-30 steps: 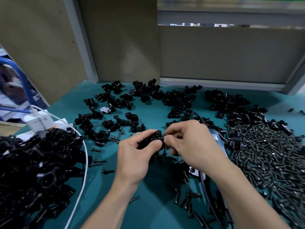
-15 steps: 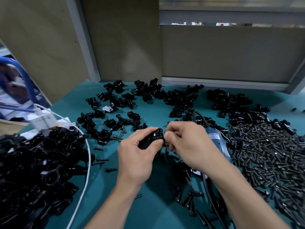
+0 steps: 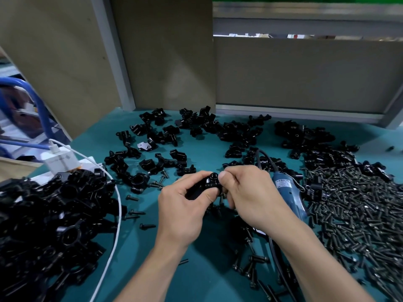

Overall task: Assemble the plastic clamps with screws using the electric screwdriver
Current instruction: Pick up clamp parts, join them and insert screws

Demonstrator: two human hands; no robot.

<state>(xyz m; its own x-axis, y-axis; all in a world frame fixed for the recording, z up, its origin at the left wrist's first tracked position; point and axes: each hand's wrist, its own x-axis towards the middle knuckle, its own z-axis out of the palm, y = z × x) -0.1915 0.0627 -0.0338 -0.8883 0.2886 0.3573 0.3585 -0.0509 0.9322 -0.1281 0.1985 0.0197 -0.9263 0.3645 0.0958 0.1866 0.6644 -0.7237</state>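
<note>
My left hand grips a black plastic clamp above the teal table, thumb across its lower side. My right hand meets it from the right, with thumb and fingertips pinched at the clamp's right end; whatever they pinch is hidden. The blue electric screwdriver lies on the table just behind my right hand, its black cord running back and forward. A large heap of black screws spreads at the right.
Loose black clamp parts lie scattered across the back of the teal table. A big pile of black clamps fills the left, crossed by a white cable from a white charger. Stray screws lie under my wrists.
Both hands stay together on the clamp; the left thumb shifts a little and the clamp's round end now shows on top. The view tilted slightly.
</note>
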